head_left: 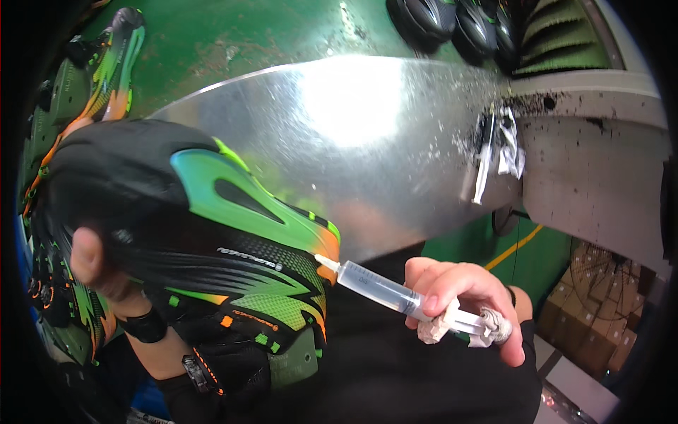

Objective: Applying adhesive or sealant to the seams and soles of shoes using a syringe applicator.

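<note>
A black shoe [282,286] with green and orange patterning lies tilted in front of me, its sole side turned up. My left hand [99,265] grips its bulky black end at the left; the fingers are partly hidden behind it. A green shoe last [294,364] shows in the shoe's opening. In my right hand [466,293] is a clear plastic syringe [378,286] partly filled with a clear liquid. Pale, lumpy wrapping covers its finger grips and plunger end. The syringe's white tip meets the shoe's orange end, at the edge between sole and upper.
Beyond the shoe is a shiny metal tabletop [268,102]. A thin white tool [484,159] and crumpled silvery scraps [508,148] lie at its right. Similar shoes [116,67] line the left, black shoes [424,21] stand at the top, and cardboard boxes [590,318] sit lower right.
</note>
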`<state>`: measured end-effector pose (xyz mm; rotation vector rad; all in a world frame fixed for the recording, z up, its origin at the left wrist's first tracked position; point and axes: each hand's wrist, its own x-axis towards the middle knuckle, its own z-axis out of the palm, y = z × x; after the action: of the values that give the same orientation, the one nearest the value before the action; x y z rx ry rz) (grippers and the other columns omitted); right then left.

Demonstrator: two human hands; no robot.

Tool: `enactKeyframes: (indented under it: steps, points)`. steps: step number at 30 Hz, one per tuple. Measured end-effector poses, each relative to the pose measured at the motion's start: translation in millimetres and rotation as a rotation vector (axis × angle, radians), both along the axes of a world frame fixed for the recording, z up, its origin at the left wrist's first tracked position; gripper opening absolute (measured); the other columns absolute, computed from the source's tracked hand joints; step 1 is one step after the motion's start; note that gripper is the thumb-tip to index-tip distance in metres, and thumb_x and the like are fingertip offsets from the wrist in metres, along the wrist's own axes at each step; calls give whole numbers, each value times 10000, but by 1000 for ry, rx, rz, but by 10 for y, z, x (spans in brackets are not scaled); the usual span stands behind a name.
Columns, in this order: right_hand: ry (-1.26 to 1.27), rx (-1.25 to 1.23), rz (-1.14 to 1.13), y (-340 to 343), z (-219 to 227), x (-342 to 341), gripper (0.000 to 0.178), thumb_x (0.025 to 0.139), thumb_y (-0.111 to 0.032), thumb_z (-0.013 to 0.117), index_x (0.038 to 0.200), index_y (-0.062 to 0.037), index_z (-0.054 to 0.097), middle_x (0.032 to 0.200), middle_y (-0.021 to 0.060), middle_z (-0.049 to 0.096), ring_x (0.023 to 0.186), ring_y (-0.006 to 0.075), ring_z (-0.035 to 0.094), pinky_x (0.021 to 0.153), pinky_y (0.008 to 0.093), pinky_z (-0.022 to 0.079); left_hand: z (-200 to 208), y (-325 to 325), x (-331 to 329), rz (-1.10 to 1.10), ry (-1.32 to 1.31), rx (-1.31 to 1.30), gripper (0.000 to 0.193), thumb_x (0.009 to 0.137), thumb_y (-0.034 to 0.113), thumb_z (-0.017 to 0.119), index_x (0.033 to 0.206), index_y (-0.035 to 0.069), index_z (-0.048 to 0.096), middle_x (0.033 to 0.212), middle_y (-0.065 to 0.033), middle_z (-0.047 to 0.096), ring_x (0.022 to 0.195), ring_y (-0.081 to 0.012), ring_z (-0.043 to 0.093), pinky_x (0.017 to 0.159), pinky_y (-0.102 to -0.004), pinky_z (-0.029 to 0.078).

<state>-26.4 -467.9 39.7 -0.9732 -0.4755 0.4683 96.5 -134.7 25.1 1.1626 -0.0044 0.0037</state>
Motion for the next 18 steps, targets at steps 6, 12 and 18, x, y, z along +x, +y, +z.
enactKeyframes:
  steps: [6,12,18]
  points:
    - [90,-87,-36,-78,115,-266,1030,598,-654,788,1272,62,478,1080,130,577,882,180,500,737,276,355,92,155,-317,-262,-315,-77,1027,686,450,709,1412,-76,209,1370,-280,353,1272,-387,405,1064,-496,353]
    - [-26,-243,-19,-118,231,-239,1009,577,-630,805,1257,50,501,1063,128,643,808,174,507,691,289,337,216,90,-389,-560,-320,-176,935,667,462,710,1370,-7,310,1200,-228,402,1163,-369,431,976,-510,413]
    - [-40,-371,97,-120,471,-161,993,580,-595,818,1273,38,494,1097,107,659,841,176,553,690,286,341,242,-88,-592,-327,-537,28,884,702,523,677,1364,51,329,1110,-218,389,1066,-372,433,903,-532,433]
